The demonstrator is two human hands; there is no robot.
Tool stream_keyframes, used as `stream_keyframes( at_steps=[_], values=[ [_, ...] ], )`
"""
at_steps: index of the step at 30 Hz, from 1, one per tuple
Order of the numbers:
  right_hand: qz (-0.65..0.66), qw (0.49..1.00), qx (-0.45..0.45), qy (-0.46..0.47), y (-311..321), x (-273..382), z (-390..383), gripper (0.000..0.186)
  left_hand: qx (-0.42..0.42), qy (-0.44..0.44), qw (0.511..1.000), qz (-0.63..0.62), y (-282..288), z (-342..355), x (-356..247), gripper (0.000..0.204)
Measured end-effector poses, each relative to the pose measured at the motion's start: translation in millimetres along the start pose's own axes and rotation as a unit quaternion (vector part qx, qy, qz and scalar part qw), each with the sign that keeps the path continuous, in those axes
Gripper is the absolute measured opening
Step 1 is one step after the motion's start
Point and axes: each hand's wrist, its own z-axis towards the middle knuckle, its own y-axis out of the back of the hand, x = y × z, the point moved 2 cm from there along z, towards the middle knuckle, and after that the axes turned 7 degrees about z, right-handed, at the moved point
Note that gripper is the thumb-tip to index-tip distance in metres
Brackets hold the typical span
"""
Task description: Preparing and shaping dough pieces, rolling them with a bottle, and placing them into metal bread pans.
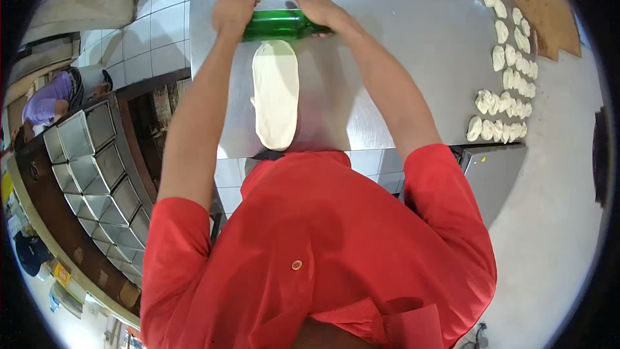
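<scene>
A green glass bottle (274, 25) lies sideways on the metal table (387, 84), just beyond the far end of a flattened dough strip (278, 97). My left hand (234, 11) is closed around the bottle's left end, thumb pointing away from me. At its right end, by the neck, my right hand (315, 13) grips it, and some fingertips show beneath the glass. The pale dough is a long oval running toward me, its near end close to the table's front edge. A small tab of dough sticks out on its left side.
Rows of small dough pieces (500, 129) line the table's right side. A brown board (546, 10) lies beyond them. To the left stand several empty metal pans (97, 174) on a dark rack. Another person (55, 103) in a purple top is at far left.
</scene>
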Motion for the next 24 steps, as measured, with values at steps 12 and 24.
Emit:
stream_keyframes(
  at_steps=[12, 24],
  values=[
    [-0.137, 0.947, -0.191, 0.219, -115, -70, -136, 0.075, -0.079, -0.288, 0.944, -0.142, -12, -154, 110, 0.023],
    [-0.142, 0.782, -0.413, 0.445, -222, -154, -212, 0.063, -0.154, -0.648, 0.745, 0.002, -41, -247, 274, 0.028]
  ],
)
